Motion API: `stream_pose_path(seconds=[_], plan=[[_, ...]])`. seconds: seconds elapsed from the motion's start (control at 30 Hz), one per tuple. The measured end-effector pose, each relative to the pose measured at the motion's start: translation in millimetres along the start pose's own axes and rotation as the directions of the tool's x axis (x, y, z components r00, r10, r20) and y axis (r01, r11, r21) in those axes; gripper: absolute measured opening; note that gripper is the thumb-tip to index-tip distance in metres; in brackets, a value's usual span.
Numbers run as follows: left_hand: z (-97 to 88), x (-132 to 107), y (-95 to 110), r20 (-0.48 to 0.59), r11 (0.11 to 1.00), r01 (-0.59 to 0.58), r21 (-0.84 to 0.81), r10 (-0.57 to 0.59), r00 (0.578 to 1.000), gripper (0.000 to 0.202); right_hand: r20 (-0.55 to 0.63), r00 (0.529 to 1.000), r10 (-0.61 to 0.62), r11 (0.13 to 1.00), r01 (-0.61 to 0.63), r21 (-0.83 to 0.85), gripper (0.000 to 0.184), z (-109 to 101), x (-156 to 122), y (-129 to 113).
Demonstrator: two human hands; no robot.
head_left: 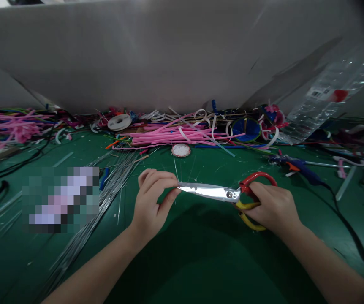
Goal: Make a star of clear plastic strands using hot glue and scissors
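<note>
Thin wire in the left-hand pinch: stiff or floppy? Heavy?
Probably springy-stiff: the wire stands nearly straight above the pinch of the left hand, by the scissors, with no droop. Likely very light, being hair-thin. May slip: it looks bare and smooth, like the wire bundle.

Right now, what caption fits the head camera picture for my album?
Right hand holds red-and-yellow scissors, left hand pinches a thin strand at the blade tips, over a green table.

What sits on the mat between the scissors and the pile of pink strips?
A small round white disc on the green mat, beyond the scissors; head view.
</note>
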State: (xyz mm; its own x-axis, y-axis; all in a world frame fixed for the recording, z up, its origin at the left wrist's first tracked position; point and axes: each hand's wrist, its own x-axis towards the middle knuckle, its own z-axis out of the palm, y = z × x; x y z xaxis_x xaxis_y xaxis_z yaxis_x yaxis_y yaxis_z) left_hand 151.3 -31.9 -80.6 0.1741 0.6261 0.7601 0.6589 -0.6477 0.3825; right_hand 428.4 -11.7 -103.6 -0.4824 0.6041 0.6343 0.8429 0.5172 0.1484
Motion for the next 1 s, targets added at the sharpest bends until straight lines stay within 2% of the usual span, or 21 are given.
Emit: stream_pose_path(seconds=[0.47, 0.6, 1.0], plan=[[-0.8, 0.2, 1.8, 0.002, 1.0, 0.009, -0.015, -0.009, 1.0, 0.008, -0.065, 0.997, -0.034, 0.998, 0.031, -0.046, 0.028, -1.3, 1.4, 1.6], [-0.5, 0.2, 1.0, 0.017, 0.999, 0.03, -0.025, -0.029, 0.999, 0.008, -0.103, 0.993, -0.049, 0.997, 0.043, -0.059, 0.028, -2.3, 2.6, 2.1], [1.0, 0.6, 1.2, 0.036, 0.989, 0.098, -0.108, -0.094, 0.995, 0.008, -0.118, 0.991, -0.059, 0.994, 0.047, -0.103, 0.029, -3.3, 1.5, 4.3]])
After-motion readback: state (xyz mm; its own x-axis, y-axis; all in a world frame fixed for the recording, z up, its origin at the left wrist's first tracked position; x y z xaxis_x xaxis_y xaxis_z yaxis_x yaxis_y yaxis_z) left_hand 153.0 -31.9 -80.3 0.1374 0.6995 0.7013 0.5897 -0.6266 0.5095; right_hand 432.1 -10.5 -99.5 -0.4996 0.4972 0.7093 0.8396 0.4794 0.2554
